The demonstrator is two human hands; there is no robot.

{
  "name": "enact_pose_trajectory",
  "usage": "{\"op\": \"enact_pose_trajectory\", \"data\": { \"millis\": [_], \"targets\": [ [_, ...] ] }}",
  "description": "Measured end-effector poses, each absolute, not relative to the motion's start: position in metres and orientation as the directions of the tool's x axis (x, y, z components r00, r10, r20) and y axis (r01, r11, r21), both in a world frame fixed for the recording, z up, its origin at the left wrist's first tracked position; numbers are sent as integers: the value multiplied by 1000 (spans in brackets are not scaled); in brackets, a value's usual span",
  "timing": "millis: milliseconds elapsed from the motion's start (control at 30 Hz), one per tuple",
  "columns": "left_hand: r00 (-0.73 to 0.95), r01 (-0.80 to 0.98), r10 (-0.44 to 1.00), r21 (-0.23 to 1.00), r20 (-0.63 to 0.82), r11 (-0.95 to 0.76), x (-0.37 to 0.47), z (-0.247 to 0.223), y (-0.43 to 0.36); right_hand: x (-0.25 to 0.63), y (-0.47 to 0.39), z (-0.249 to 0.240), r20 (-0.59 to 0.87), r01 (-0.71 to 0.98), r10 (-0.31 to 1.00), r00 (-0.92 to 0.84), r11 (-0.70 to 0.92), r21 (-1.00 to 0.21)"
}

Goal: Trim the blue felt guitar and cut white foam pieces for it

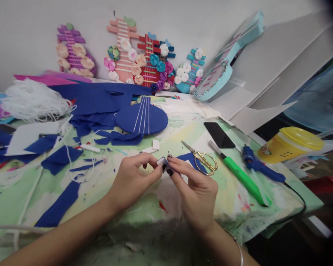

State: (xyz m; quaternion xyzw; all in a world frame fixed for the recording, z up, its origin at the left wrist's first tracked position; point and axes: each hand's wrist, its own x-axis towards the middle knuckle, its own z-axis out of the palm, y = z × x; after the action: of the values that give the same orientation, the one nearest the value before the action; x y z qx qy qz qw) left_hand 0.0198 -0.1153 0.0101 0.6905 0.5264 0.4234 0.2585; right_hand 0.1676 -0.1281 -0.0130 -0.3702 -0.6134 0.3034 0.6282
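My left hand [134, 175] and my right hand [195, 186] meet over the front of the table. Both are closed, pinching a small white block partly wrapped in blue paper [162, 161] between thumbs and fingertips. Just beyond them lies a small white block [155, 144]. Gold-handled scissors [202, 158] rest to the right, partly over a blue paper scrap [192, 159]. Behind my hands is a blue guitar-shaped body [158, 116] with white strings running down it.
A green utility knife [242, 177], a black phone [219, 135], a blue glue gun [262, 166] and a yellow bucket [291, 144] are at right. White yarn [34, 99] and blue scraps [61, 201] cover the left. Decorated paper guitars [122, 51] lean against the wall.
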Motion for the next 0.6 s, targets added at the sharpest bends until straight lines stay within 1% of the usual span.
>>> {"op": "enact_pose_trajectory", "data": {
  "millis": [233, 600],
  "targets": [
    [72, 487, 940, 811, 333, -324, 21, 10, -117, 160, -132, -14, 530, 156, 844, 85, 514, -843],
    [111, 417, 933, 836, 343, -357, 22, 5, -117, 157, -135, -18, 455, 25, 883, 119, 455, -890]
  ]
}}
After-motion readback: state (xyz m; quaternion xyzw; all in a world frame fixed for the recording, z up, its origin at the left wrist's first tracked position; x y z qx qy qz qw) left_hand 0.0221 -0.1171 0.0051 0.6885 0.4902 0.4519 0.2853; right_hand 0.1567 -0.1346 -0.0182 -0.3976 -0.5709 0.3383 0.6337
